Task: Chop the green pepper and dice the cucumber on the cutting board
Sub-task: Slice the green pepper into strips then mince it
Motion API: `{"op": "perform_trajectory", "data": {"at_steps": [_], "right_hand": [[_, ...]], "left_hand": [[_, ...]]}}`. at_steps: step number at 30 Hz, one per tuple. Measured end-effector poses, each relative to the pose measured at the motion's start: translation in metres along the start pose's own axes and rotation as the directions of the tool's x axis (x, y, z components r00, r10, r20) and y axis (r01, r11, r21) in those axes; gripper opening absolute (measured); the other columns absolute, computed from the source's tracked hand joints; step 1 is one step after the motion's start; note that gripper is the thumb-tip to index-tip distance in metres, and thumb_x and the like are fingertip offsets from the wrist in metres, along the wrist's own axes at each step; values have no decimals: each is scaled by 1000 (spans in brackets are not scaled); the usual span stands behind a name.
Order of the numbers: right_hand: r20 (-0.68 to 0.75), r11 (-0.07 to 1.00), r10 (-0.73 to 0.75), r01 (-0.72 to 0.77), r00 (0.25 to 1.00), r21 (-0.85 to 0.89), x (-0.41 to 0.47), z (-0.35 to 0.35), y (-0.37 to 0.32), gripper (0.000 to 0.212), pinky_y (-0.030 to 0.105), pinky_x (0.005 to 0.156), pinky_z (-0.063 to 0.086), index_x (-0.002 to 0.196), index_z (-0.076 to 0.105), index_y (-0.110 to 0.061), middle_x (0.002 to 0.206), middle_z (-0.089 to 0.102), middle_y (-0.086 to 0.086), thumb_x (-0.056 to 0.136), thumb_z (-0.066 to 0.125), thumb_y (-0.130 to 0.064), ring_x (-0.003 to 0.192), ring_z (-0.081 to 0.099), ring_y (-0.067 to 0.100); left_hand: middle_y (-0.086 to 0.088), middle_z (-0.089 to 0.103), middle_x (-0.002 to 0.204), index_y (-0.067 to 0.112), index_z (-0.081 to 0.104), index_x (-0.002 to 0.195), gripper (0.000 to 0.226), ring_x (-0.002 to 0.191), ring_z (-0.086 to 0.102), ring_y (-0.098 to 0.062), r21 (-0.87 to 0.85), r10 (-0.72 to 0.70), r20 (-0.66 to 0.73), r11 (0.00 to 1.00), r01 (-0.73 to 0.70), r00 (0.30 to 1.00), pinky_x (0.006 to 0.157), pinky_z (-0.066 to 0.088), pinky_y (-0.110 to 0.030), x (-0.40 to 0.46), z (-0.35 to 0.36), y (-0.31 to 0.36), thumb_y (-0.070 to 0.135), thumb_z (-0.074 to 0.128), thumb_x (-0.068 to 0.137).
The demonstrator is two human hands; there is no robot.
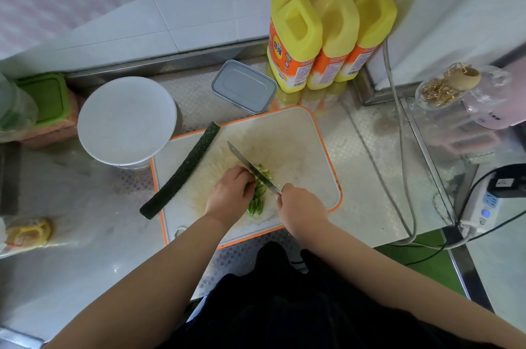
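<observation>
A white cutting board [299, 138] with an orange rim lies on the steel counter. Green pepper strips [257, 200] lie at its middle. My left hand [232, 192] has its fingers curled over the pepper, holding it down. My right hand [301, 207] grips the handle of a knife [250, 167]; the blade slants up to the left across the pepper, right beside my left fingers. A long dark green cucumber [183, 172] lies whole and diagonal over the board's left edge, apart from both hands.
A white round bowl [126, 119] stands left of the board. Behind it sit a grey lidded box [243, 86] and three yellow pump bottles [330, 32]. Cables [401, 149] and a power strip [484, 206] lie to the right, a bagged item [28, 234] at the left.
</observation>
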State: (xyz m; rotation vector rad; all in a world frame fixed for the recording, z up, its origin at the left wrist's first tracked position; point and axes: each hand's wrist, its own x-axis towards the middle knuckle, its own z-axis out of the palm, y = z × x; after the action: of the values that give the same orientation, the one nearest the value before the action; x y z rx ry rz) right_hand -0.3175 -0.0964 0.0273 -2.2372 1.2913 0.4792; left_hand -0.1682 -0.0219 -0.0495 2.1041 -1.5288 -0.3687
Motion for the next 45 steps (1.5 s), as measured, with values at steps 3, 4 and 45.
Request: {"op": "perform_trajectory", "data": {"at_steps": [3, 4, 45], "right_hand": [[25, 1000, -2, 3, 1000, -28, -1, 3, -1, 18, 31, 61, 37, 103, 51, -8, 95, 65, 9, 100, 38, -21, 86, 63, 28], [32, 999, 4, -3, 999, -35, -1, 4, -1, 18, 31, 62, 37, 104, 51, -8, 97, 65, 9, 100, 38, -20, 88, 63, 28], [49, 999, 13, -11, 999, -40, 5, 15, 0, 20, 29, 69, 40, 111, 52, -6, 104, 64, 11, 100, 38, -13, 96, 63, 28]], "left_hand": [[-4, 65, 89, 9, 70, 83, 12, 83, 62, -26, 24, 26, -3, 999, -26, 1000, 64, 53, -31, -1, 1, 0, 5, 78, 75], [-3, 66, 88, 10, 71, 83, 14, 84, 61, -25, 32, 38, -9, 999, -38, 999, 62, 53, -30, -1, 2, -1, 5, 79, 74], [-2, 64, 84, 10, 72, 81, 23, 90, 50, -16, -11, 128, 6, 992, -127, 992, 68, 56, -33, -11, 11, -9, 24, 54, 87]]}}
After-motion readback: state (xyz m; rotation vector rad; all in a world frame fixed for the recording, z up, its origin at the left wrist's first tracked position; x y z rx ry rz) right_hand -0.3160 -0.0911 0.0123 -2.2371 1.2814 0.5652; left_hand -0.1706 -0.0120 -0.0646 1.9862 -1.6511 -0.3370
